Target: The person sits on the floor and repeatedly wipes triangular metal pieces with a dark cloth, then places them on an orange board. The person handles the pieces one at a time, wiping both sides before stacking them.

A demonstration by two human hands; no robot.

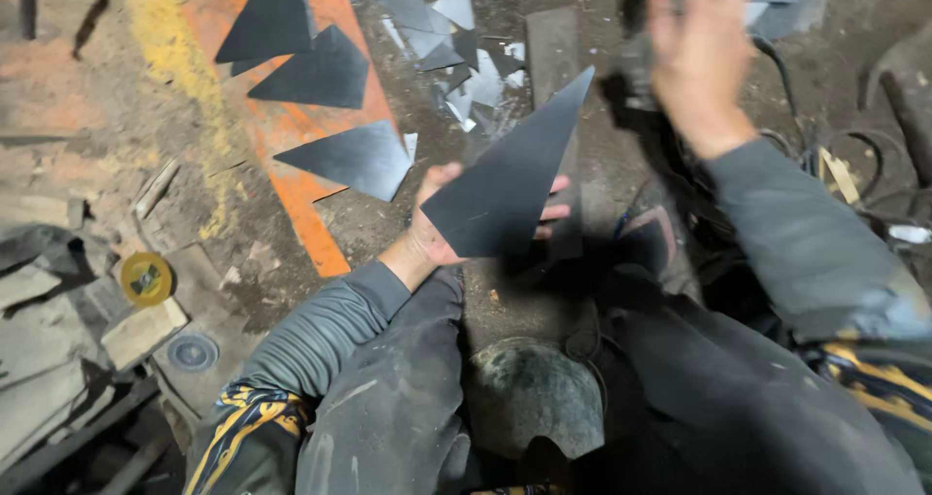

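Note:
My left hand (434, 235) holds a dark triangular sheet-metal piece (510, 180) from beneath, its long point aimed up and to the right. My right hand (701, 58) is blurred at the upper right, gripping a dark power tool (636, 49) whose shape is hard to make out. Both arms wear grey sleeves, and my knees in dark trousers fill the bottom of the view.
Three more dark metal triangles (320, 73) lie on an orange-painted floor patch at upper left. Several smaller offcuts (456, 39) are scattered at top centre. A yellow disc (146, 279) and a grey disc (192, 352) lie by wood blocks at left. Cables (854, 165) run at right.

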